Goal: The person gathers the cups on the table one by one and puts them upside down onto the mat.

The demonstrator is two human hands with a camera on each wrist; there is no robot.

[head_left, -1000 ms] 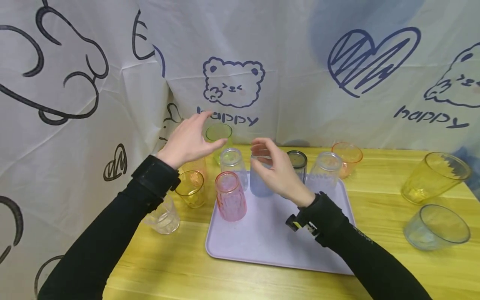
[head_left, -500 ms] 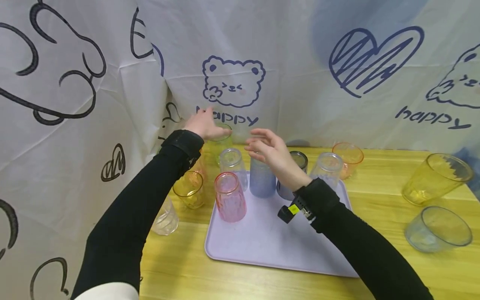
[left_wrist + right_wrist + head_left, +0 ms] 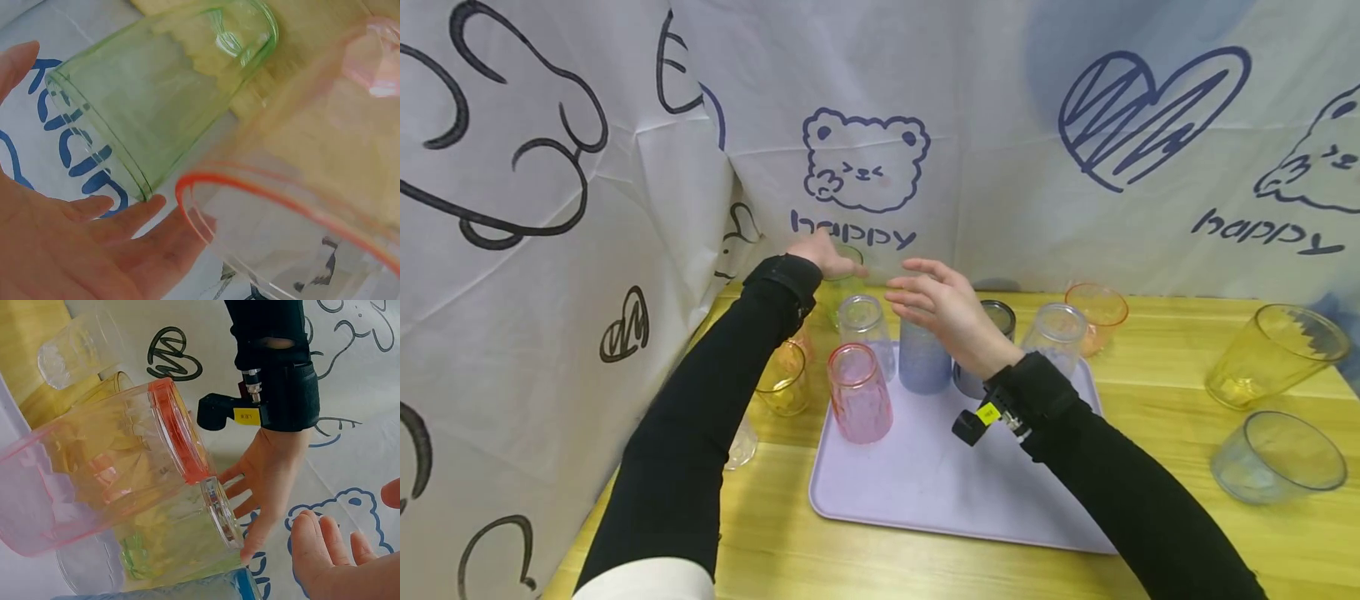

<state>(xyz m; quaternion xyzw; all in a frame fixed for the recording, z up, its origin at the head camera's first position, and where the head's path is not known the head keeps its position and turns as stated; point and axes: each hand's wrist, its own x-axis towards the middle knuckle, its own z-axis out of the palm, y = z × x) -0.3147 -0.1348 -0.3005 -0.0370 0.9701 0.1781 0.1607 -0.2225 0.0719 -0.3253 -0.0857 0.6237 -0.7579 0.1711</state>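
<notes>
My left hand (image 3: 826, 255) reaches to the back left, at the top of a green glass (image 3: 846, 302). In the left wrist view, its fingers and thumb spread around the rim of the green glass (image 3: 162, 100), fingertips right at the edge. A glass with an orange-red rim (image 3: 250, 184) fills that view's right side. My right hand (image 3: 951, 317) hovers over an upside-down blue glass (image 3: 925, 362), fingers loosely extended, holding nothing. The right wrist view shows the right hand (image 3: 331, 565) facing the left hand (image 3: 269, 481). A pink glass (image 3: 861, 404) stands upside down nearby.
A lilac tray (image 3: 940, 483) also bears upside-down clear glasses (image 3: 867, 325) and a dark grey glass (image 3: 1000, 318). Left of it are an amber glass (image 3: 784, 392) and a clear glass (image 3: 742, 448). Rightward stand orange (image 3: 1097, 317), yellow (image 3: 1273, 358) and grey-blue glasses (image 3: 1273, 458). Printed cloth hangs behind.
My left hand has moved right and forward, down to the green glass's rim. The right hand has risen slightly from the blue glass, its fingers straightening. The glasses stay in place.
</notes>
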